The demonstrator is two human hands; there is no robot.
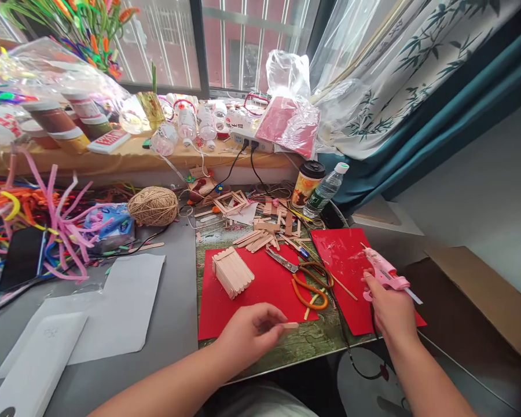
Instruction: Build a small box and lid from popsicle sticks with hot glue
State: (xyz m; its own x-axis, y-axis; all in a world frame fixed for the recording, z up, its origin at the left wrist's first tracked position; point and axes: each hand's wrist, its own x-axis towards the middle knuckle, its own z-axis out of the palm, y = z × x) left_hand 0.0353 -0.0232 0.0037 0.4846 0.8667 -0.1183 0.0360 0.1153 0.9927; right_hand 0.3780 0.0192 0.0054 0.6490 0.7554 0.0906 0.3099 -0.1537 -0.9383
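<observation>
So, the left hand (256, 335) has its fingers pinched on a stick (291, 326) near a box (233, 272); the right hand (393, 313) has its fingers wrapped around a glue gun (382, 267).

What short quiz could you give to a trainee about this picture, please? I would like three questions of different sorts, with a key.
1. Multiple choice: what does the right hand hold?
(a) metal scissors with orange handles
(b) a pink plastic glue gun
(c) a round ball of brown twine
2. True or false: the box-shaped piece of pale wooden sticks rests on the smooth grey surface.
3. Open question: what is in the fingers of the left hand?

Key:
1. b
2. False; it rests on a flat red sheet.
3. A thin flat stick of pale wood.
</observation>
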